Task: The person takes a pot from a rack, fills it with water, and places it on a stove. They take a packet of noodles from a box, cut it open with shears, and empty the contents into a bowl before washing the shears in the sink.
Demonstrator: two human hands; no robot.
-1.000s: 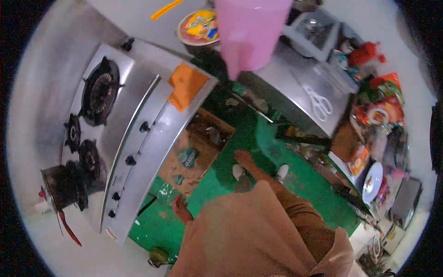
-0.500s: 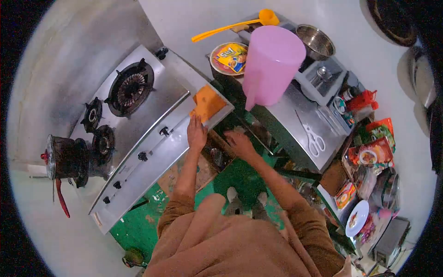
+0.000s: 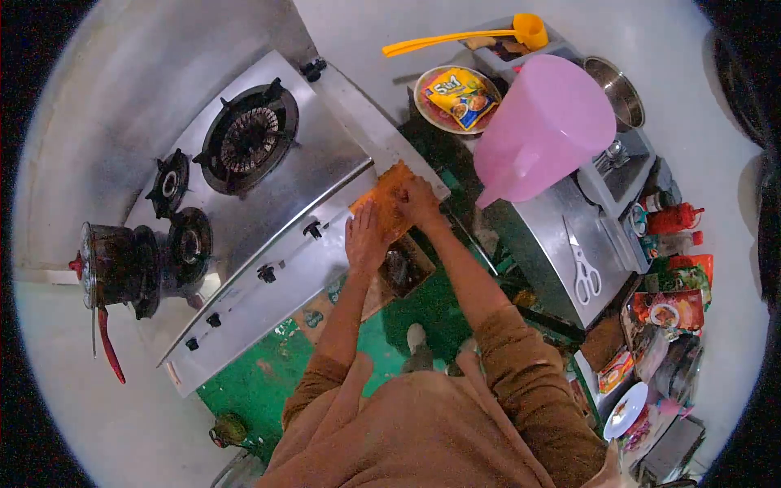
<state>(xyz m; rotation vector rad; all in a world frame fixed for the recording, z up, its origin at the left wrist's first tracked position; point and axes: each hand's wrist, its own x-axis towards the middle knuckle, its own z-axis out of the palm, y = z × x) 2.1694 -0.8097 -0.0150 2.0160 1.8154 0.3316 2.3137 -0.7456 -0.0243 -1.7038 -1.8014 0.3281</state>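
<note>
Steel stove [image 3: 321,150]: I see left hand [image 3: 366,241] and right hand [image 3: 420,203] on orange cloth [image 3: 387,205], front ledge; can't tell if either grips.

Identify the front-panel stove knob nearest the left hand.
The black knob just beside the left hand, closest to the orange cloth; the other three knobs lie farther away, toward the picture's lower left.

Kinda cluttered here: pale pink plastic jug [image 3: 547,134] right of the grip, white-handled metal scissors [image 3: 579,254] lower that side, long yellow plastic ladle [image 3: 455,39] above, dark round pot [image 3: 112,260] well left.
</note>
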